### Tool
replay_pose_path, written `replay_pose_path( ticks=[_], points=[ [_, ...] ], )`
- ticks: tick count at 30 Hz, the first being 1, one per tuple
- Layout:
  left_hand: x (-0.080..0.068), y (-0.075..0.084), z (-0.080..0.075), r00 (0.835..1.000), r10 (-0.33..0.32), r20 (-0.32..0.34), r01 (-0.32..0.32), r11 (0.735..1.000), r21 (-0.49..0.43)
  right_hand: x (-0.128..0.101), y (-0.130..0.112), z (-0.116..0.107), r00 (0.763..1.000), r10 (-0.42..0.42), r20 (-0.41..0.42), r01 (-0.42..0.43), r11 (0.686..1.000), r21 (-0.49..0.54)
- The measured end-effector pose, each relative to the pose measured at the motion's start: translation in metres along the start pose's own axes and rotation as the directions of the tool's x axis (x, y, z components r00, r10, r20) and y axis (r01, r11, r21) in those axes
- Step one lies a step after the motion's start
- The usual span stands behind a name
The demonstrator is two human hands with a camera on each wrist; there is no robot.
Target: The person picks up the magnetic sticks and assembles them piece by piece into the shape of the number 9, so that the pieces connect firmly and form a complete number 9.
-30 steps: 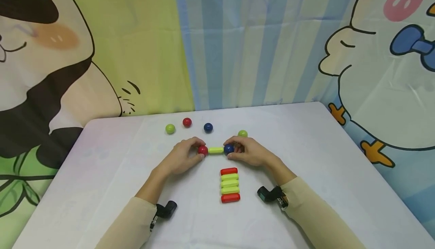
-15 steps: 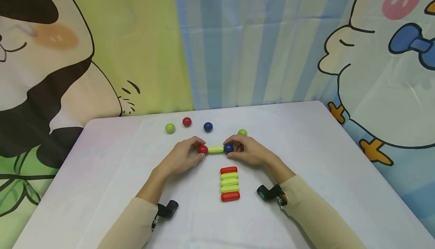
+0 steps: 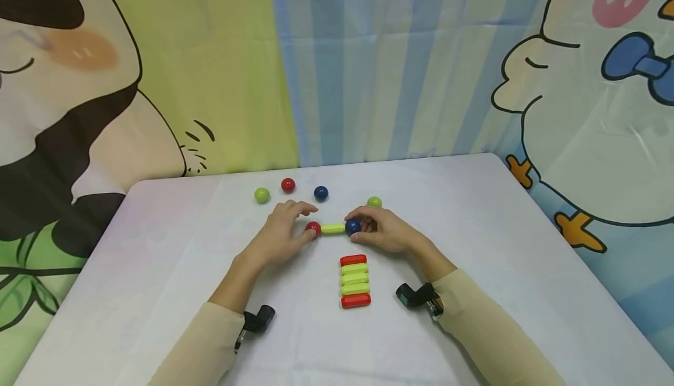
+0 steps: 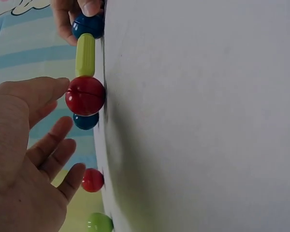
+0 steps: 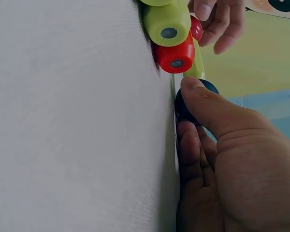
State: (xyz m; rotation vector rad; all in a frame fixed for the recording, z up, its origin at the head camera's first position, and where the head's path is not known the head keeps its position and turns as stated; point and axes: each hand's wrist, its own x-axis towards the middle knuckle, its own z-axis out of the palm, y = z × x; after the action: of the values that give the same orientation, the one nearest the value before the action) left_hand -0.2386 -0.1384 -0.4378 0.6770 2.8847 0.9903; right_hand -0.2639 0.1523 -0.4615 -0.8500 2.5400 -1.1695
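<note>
A yellow-green rod [image 3: 333,228] joins a red ball [image 3: 313,228] on its left to a blue ball [image 3: 353,226] on its right, all lying on the white table. My left hand [image 3: 280,233] is spread beside the red ball; its thumb is at the ball and the other fingers stand away from it, as the left wrist view also shows. With thumb and fingers, my right hand [image 3: 387,230] pinches the blue ball. The right wrist view shows that blue ball [image 5: 182,107] partly hidden behind the thumb.
Nearer me lies a column of several short rods, red at both ends with yellow-green ones [image 3: 355,279] between. Behind the hands sit a green ball [image 3: 261,195], a red ball [image 3: 288,185], a dark blue ball [image 3: 320,193] and another green ball [image 3: 374,202]. A cartoon-print curtain [image 3: 226,70] hangs behind the table.
My left fingers have lifted off the red ball and spread apart, where before they pinched it. The right hand keeps its pinch on the blue ball. The head view has shifted slightly.
</note>
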Motion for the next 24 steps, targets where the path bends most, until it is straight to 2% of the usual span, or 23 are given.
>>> replay_pose_path(
  ticks=[4,11,20,24],
  points=[
    [0.001,0.004,-0.004,0.999,0.04,-0.006,-0.04,0.999,0.035,0.002,0.0,0.0,1.0,-0.01,-0.001,0.01,1.0,0.0],
    [0.0,0.013,0.002,0.992,0.119,0.033,-0.12,0.992,0.023,0.001,0.001,-0.001,1.0,-0.006,-0.008,0.006,1.0,-0.02],
    [-0.005,0.022,0.006,0.988,0.14,0.062,-0.142,0.99,0.015,0.0,0.001,-0.001,1.0,-0.002,-0.008,0.002,1.0,-0.018],
    [-0.005,0.025,0.009,0.988,0.122,0.092,-0.124,0.992,0.022,0.0,0.002,0.0,1.0,-0.001,-0.009,0.001,1.0,-0.019]
  ],
)
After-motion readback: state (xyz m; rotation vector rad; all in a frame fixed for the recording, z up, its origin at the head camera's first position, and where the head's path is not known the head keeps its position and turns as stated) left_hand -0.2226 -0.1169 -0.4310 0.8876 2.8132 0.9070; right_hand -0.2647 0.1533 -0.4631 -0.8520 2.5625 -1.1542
